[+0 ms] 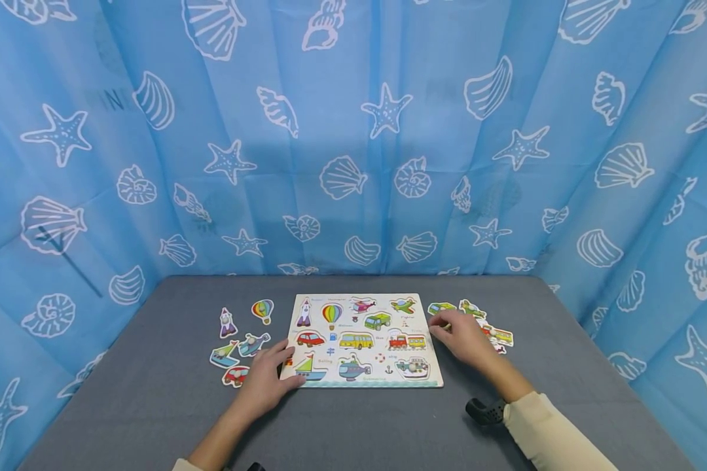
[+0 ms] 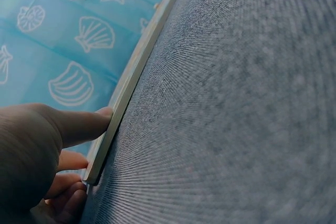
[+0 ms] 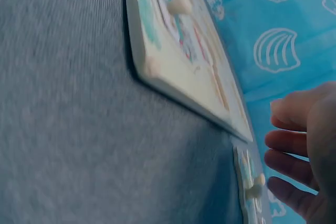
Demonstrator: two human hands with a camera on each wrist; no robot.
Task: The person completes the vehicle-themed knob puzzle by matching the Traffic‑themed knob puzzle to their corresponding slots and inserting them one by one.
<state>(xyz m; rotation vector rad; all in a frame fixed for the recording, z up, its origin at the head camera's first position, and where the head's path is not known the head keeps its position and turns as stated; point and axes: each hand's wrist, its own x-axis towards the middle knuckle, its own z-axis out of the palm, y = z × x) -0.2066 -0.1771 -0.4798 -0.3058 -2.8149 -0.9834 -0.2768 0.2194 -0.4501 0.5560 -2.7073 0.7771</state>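
Note:
A wooden puzzle board [image 1: 383, 383] with printed vehicle pictures lies on the table. My left hand [image 1: 266, 376] holds its near left corner; in the left wrist view the thumb [image 2: 92, 125] presses the near edge while the fingers curl by the corner. A ship piece [image 1: 412, 368] with a round knob [image 3: 180, 4] sits at the board's near right. My right hand [image 1: 462, 337] hovers by the board's right edge, its fingers loosely bent with nothing between them. Close to it are a train piece [image 1: 502, 336], a green vehicle piece [image 1: 440, 307] and a plane piece [image 1: 472, 309], partly overlapping.
Left of the board lie loose pieces: a rocket [image 1: 226, 324], a balloon [image 1: 262, 311], a submarine [image 1: 252, 345], a sailboat [image 1: 224, 355] and a red car [image 1: 234, 375]. A blue shell-patterned curtain [image 1: 353, 216] hangs behind the grey table [image 1: 383, 432].

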